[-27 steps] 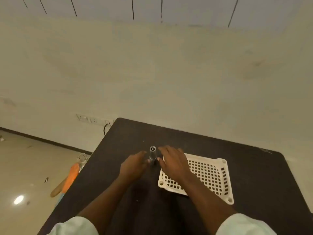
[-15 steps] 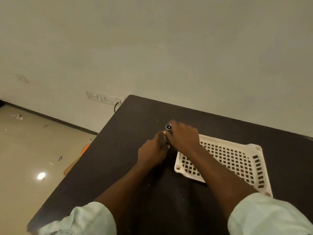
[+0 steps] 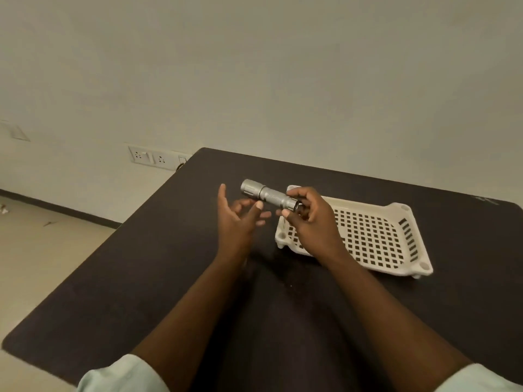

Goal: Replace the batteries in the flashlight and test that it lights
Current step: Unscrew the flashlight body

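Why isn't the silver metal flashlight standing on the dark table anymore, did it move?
Yes. The silver metal flashlight went from standing upright left of the white plastic basket to lifted and tipped sideways, gripped by the right hand.

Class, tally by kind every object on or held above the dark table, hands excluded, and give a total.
Silver flashlight, gripped at its tail end by the right hand: 1
White perforated plastic tray on the table: 1
Total: 2

Pale mint short sleeves, bare forearms
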